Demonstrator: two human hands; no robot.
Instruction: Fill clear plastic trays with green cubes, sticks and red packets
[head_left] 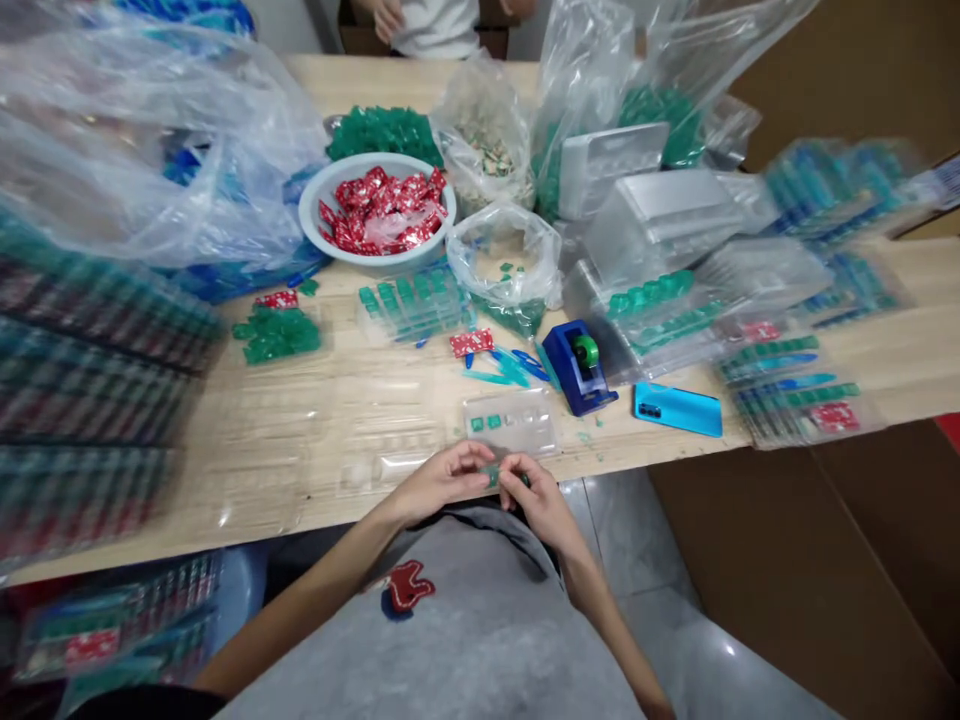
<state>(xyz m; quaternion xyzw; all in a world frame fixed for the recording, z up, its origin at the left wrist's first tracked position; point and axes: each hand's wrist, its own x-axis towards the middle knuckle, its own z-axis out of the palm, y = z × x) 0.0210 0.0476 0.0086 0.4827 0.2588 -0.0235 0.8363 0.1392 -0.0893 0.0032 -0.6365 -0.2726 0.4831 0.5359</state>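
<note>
Grey shirt (pixel 450 640) lay nearest. Just beyond, at near edge of table (pixel 624 440), small green piece (pixel 492 477): left hand (pixel 446 480) pinched it; right hand (pixel 534 495) bunched fingers close beside, grip unclear. Farther, clear tray (pixel 531 436) held green squares (pixel 478 424). Right: blue tape dispenser (pixel 571 385), phone (pixel 686 412). Far left: bowl (pixel 375 262) of red packets (pixel 379 205).

Small green piece (pixel 492 477), hand-held, partly hidden

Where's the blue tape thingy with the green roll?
In the head view, the blue tape dispenser is on the wooden table, right of the middle, just left of the blue phone and beyond the right hand.
</note>
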